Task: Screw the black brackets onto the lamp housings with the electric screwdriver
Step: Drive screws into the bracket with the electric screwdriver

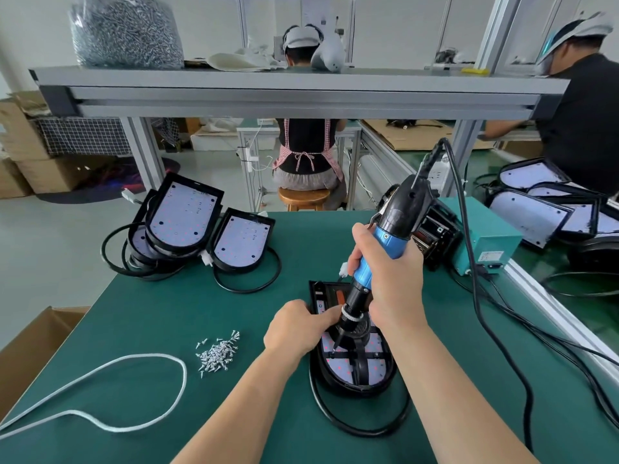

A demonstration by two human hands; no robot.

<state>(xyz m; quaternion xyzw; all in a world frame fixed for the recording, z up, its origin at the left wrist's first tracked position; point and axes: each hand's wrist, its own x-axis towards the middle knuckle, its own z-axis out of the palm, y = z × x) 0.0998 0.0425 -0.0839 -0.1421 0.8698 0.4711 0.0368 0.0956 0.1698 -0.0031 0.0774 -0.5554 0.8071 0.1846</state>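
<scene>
A black lamp housing (375, 373) with a white LED board lies on the green mat in front of me. A black bracket (360, 358) sits across the board. My right hand (390, 286) grips the blue-and-black electric screwdriver (375, 259), tilted, with its bit down on the bracket's left arm. My left hand (296, 326) rests on the housing's left edge, fingers pinched at the screwdriver's chuck. A pile of small silver screws (217, 353) lies to the left.
Two more lamp housings (241, 242) with cables lean at the back left. A teal power box (485, 242) stands at the right, its black cord trailing. White cord (134, 390) loops at the near left. A cardboard box (30, 346) sits beside the table. Other people work beyond.
</scene>
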